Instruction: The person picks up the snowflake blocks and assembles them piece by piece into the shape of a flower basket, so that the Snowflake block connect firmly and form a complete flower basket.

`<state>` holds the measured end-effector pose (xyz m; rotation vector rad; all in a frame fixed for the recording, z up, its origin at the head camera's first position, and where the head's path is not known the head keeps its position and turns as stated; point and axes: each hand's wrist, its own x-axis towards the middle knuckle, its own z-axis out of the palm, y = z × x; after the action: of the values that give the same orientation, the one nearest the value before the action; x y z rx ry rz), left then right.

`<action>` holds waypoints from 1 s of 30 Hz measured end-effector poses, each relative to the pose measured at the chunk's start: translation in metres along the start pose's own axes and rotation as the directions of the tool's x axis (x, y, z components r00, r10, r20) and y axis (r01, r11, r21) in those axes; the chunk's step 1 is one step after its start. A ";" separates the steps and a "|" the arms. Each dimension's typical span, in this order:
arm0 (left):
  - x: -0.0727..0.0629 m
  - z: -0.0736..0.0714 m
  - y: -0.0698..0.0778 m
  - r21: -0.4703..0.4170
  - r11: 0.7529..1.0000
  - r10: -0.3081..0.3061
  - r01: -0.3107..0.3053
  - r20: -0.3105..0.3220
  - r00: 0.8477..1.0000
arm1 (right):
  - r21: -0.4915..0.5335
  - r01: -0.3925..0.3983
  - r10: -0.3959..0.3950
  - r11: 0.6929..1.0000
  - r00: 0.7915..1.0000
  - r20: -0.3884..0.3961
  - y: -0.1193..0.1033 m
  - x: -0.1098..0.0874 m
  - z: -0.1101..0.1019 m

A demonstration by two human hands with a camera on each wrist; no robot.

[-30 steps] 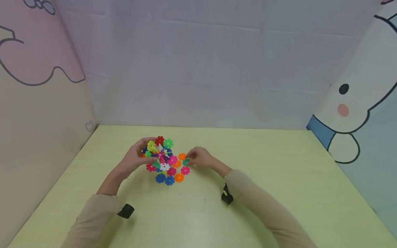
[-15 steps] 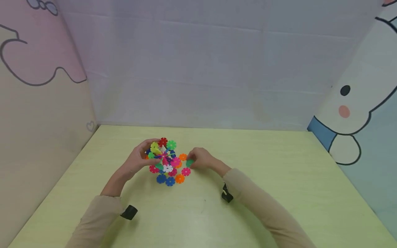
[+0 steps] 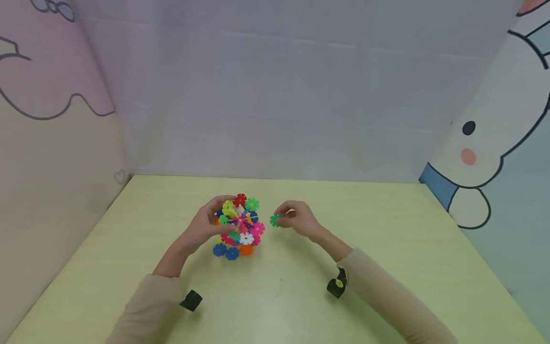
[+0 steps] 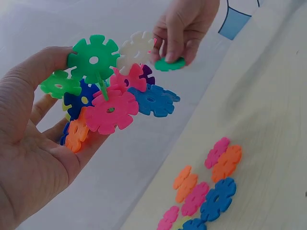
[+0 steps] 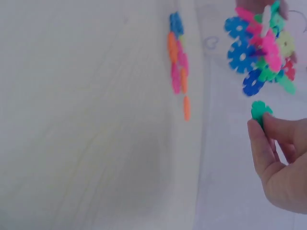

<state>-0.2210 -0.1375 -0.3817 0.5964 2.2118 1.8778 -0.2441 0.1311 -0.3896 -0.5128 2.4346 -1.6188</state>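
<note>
In the head view my left hand (image 3: 202, 229) holds a cluster of interlocked flower-shaped plastic discs (image 3: 241, 220) in many colours, raised above the table. The left wrist view shows the thumb against a green notched disc of the cluster (image 4: 81, 62), fingers behind it. To the right, my right hand (image 3: 301, 220) pinches a single green flower disc (image 3: 274, 220) between thumb and fingers, a short gap from the cluster. That green disc (image 5: 259, 109) stands upright between the fingertips in the right wrist view. Parts of the cluster's far side are hidden.
Several loose flower discs (image 4: 218, 199), blue, orange and pink, lie on the pale table (image 3: 386, 267) below the cluster, partly covered by it in the head view. A white cloth wall (image 3: 275, 110) rises behind the table, with cartoon-printed panels at both sides.
My right hand has taken the green disc from the group on the table and lifted it, moving right. My left hand has moved right with the cluster, which now overlaps the loose discs.
</note>
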 end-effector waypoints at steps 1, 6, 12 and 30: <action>0.001 0.002 0.000 -0.003 1.000 0.012 -0.012 -0.001 1.000 | 0.058 -0.009 0.011 0.998 1.000 -0.027 -0.005 -0.005 0.000; 0.008 0.019 0.002 -0.025 0.998 0.052 -0.052 0.002 0.999 | 0.237 -0.060 0.093 0.970 0.986 -0.135 -0.026 -0.023 -0.006; 0.016 0.037 0.004 -0.073 0.995 0.069 -0.067 0.024 0.997 | 0.258 -0.086 0.140 0.962 0.970 -0.200 -0.033 -0.030 -0.011; 0.017 0.052 0.001 -0.127 0.991 0.040 -0.040 -0.003 0.999 | 0.219 -0.089 0.145 0.972 0.956 -0.256 -0.027 -0.030 -0.008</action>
<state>-0.2162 -0.0831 -0.3883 0.6216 2.0755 2.0202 -0.2134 0.1398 -0.3626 -0.1176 2.3822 -1.9708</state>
